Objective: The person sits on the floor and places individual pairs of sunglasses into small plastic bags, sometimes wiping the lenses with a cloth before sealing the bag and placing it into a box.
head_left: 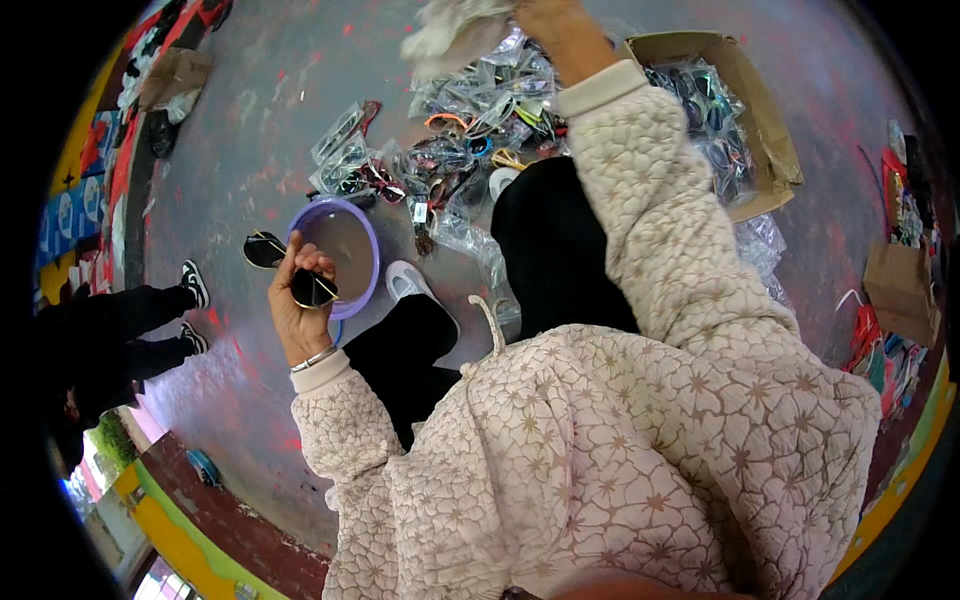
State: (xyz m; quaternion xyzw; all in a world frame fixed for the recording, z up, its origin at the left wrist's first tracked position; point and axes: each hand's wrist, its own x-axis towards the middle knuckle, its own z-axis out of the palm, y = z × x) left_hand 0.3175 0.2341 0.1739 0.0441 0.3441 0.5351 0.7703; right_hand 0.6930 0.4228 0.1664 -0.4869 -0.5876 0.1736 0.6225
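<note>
My left hand [297, 318] is closed around a pair of dark sunglasses [314, 290] with gold-coloured edges; one lens lies against my fingers and the other sticks out to the left. It is over the near side of a round purple basin [375, 250] with murky liquid in it. At the top edge, my right hand [562, 30] grips a white cloth [452, 32], smeared by motion. Below the cloth spreads a pile of glasses [490, 100], many in clear plastic sleeves.
An open cardboard box [765, 140] with bagged glasses stands to the right. Another person's legs [150, 315] are at the left. A cardboard piece [900, 290] and assorted goods line the right edge; another small box [175, 78] sits at upper left.
</note>
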